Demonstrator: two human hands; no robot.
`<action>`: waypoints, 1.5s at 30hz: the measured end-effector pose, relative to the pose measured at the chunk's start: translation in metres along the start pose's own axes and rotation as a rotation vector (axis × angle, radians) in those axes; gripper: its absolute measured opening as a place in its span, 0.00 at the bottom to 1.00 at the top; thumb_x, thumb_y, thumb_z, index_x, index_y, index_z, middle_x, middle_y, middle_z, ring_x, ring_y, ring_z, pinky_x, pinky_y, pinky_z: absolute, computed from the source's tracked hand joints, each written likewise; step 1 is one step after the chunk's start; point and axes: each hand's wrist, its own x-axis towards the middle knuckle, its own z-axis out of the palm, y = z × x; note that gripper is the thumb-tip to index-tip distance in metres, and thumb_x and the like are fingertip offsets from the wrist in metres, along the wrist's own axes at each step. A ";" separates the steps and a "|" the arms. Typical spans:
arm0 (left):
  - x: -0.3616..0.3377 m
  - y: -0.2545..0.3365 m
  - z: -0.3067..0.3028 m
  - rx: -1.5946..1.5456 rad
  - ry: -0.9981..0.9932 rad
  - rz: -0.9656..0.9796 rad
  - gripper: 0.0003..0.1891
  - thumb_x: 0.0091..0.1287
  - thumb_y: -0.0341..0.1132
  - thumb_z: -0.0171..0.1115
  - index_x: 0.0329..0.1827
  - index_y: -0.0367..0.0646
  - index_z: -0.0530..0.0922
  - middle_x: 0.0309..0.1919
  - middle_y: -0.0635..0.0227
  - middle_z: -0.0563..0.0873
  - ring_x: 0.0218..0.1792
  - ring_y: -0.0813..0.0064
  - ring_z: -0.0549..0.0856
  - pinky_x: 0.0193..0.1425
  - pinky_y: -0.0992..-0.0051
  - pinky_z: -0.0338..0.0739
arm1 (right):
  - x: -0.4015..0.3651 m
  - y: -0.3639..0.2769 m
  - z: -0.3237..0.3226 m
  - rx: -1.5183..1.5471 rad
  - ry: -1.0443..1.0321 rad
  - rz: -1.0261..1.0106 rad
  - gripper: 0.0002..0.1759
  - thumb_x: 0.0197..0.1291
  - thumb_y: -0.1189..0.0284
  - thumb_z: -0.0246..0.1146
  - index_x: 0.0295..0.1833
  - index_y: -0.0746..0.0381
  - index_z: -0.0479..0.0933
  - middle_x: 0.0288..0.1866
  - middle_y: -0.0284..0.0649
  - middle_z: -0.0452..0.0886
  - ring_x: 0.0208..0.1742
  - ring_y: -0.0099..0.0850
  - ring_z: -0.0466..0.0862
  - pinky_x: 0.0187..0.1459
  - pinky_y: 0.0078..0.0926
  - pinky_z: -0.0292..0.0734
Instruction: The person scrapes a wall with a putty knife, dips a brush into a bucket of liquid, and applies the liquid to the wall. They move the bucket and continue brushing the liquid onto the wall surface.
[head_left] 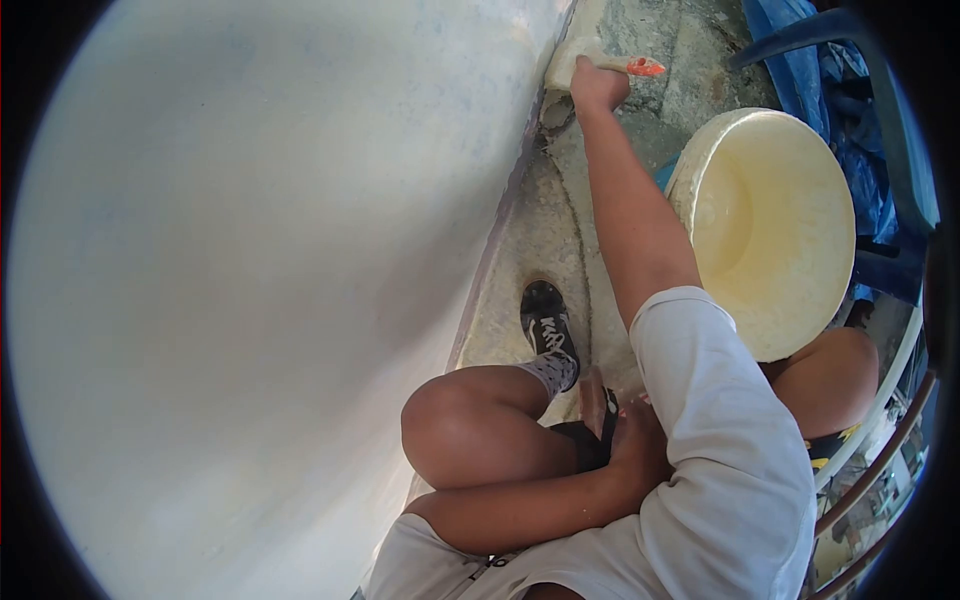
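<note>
My right hand [598,88] is closed around a paintbrush [618,65] with a red-tipped handle, its arm stretched forward. The pale brush end lies by the foot of a whitish wall [250,250], near a hole at the floor's edge; the bristles are hard to make out. To the right of that forearm stands a large cream-coloured bucket [785,220], its mouth facing me and its inside pale yellow. My left hand [638,440] rests by my bent knee, fingers curled by a dark object [607,425] I cannot identify.
A black shoe [547,325] stands on the rough concrete floor [510,270], close to the wall. Blue plastic sheeting [865,150] and a blue plastic chair [900,130] are at the right. Curved rails [885,450] run along the lower right.
</note>
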 end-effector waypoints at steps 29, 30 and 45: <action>-0.002 -0.003 0.003 0.022 0.193 0.051 0.27 0.65 0.49 0.47 0.62 0.42 0.70 0.56 0.58 0.77 0.52 0.57 0.78 0.48 0.56 0.66 | -0.025 -0.079 -0.016 0.527 -0.111 -0.264 0.18 0.44 0.75 0.69 0.40 0.75 0.76 0.41 0.48 0.82 0.41 0.36 0.83 0.46 0.30 0.75; -0.001 0.000 0.000 0.019 0.196 0.053 0.27 0.65 0.49 0.47 0.62 0.42 0.70 0.56 0.58 0.77 0.52 0.57 0.78 0.48 0.56 0.66 | -0.027 -0.086 -0.021 0.598 -0.093 -0.319 0.19 0.44 0.75 0.70 0.41 0.76 0.76 0.42 0.47 0.81 0.40 0.34 0.82 0.44 0.28 0.75; 0.010 0.001 0.045 -0.679 0.060 -0.146 0.25 0.67 0.48 0.45 0.64 0.45 0.69 0.59 0.59 0.76 0.60 0.59 0.74 0.56 0.60 0.66 | -0.063 -0.164 -0.058 0.710 -0.173 -0.375 0.16 0.46 0.73 0.70 0.38 0.74 0.77 0.36 0.41 0.82 0.36 0.28 0.80 0.40 0.25 0.74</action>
